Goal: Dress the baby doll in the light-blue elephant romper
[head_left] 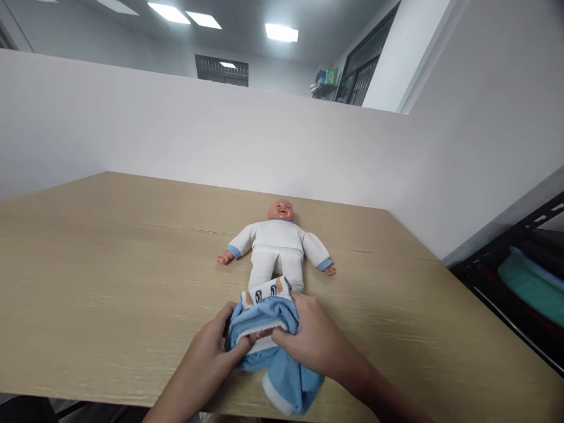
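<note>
A baby doll (279, 235) in a white suit with blue cuffs lies on its back, head away from me and arms spread. Bunched over its lower legs is a small blue baby garment (271, 314) with white trim and a printed pair of cartoon eyes. My left hand (215, 346) grips the garment's left side, thumb at the white-edged opening. The opposite side is held by my right hand (312, 335), its thumb also at that opening. Something skin-toned shows inside, too little to make out. One part with a white edge hangs toward me. The doll's feet are hidden.
The doll rests on a wide wooden table (132, 282) whose near edge is close to me. Behind it stands a low white partition (242, 135). At the right, a black metal rack (520, 247) holds a green cloth item (531, 285).
</note>
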Demonstrator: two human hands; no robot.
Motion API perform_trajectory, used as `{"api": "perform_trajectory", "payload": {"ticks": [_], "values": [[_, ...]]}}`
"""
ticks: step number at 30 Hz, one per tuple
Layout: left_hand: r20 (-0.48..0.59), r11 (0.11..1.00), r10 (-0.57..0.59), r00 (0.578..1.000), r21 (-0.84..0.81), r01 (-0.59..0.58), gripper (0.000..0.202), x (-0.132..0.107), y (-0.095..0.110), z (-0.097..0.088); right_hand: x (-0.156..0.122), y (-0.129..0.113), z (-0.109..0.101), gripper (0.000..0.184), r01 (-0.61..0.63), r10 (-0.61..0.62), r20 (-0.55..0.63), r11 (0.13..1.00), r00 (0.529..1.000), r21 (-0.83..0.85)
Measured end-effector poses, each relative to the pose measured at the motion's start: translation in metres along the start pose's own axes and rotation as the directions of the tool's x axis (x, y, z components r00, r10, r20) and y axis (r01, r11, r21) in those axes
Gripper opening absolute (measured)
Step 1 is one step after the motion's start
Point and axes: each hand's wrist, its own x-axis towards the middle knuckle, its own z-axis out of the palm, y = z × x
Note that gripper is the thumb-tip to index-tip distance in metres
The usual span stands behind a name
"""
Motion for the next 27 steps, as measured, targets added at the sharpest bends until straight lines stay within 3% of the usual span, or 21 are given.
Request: {"api": "perform_trajectory", "payload": {"ticks": [6, 9, 11, 14, 18, 23, 27], "values": [[-0.002, 0.987, -0.035, 0.999, 0.158, 0.035, 0.035, -0.008, -0.032, 0.017, -0.001, 0.006, 0.015, 0.035, -0.02, 0.034, 0.098, 0.991, 0.995, -0.135], [-0.081, 0.974, 0.029, 0.996, 0.227, -0.01, 0.05, -0.006, -0.052, 0.029, -0.001, 0.006, 0.018, 0.041, -0.007, 0.025, 0.118, 0.988, 0.993, -0.152], [-0.099, 0.983, 0.058, 0.993, 0.179, -0.039, 0.06, -0.007, -0.06, 0.034, -0.002, 0.006, 0.018, 0.048, -0.003, 0.018, 0.119, 0.992, 0.993, -0.123], [-0.064, 0.996, 0.081, 0.995, -0.021, -0.083, 0.06, -0.008, -0.06, 0.036, -0.004, 0.012, 0.015, 0.059, 0.017, -0.016, 0.135, 1.0, 0.991, 0.0], [-0.097, 0.943, 0.183, 0.978, -0.265, -0.203, 0.056, -0.002, -0.05, 0.034, -0.001, 0.027, 0.015, 0.048, 0.088, -0.105, 0.093, 0.981, 0.99, 0.176], [-0.14, 0.937, 0.228, 0.964, -0.236, -0.256, 0.045, 0.017, -0.049, 0.026, 0.017, 0.039, 0.012, 0.026, 0.192, -0.191, -0.016, 0.974, 0.981, 0.117], [-0.105, 0.945, 0.248, 0.963, -0.192, -0.265, 0.046, 0.031, -0.05, 0.008, 0.031, 0.046, -0.002, 0.034, 0.233, -0.247, 0.072, 0.959, 0.966, 0.162]]}}
